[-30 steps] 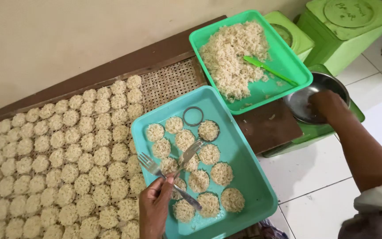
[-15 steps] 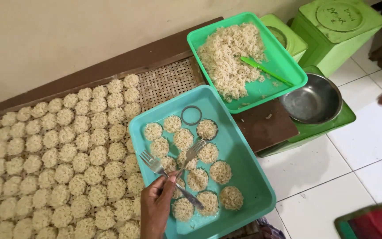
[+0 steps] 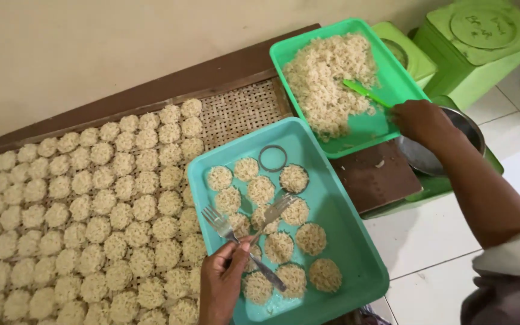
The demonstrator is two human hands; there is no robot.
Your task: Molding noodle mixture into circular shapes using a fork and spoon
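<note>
The left hand [image 3: 224,283] has its grip closed around two metal forks [image 3: 251,232], whose handles cross inside the fingers. The tines fan out above and away from the grip: one fork points up and to the left, the other up and to the right, its tines resting on a noodle disc. Directly beyond the grip lies the teal tray [image 3: 338,222], which carries small round noodle discs [image 3: 261,190] in rough rows. Further ahead of the grip, near the tray's far edge, a thin ring mould [image 3: 272,158] lies flat and empty on the tray floor, and just to its right another ring encircles a disc.

To the left of this grip, a woven rattan mat [image 3: 239,108] is covered with many more round noodle cakes [image 3: 91,210] packed side by side.

The right hand [image 3: 419,120] reaches well ahead and to the right of the left grip. Its fingers curl down over the rim of a metal bowl [image 3: 467,126]; whether this grip holds anything cannot be told. Just left of the right hand sits a green tray [image 3: 386,129] holding a heap of loose noodles [image 3: 326,78], with a green spatula [image 3: 362,91] lying on the heap, its handle end near the fingers. A dark brown board [image 3: 374,177] lies below that hand. Beyond it stand two green tins [image 3: 482,42].
</note>
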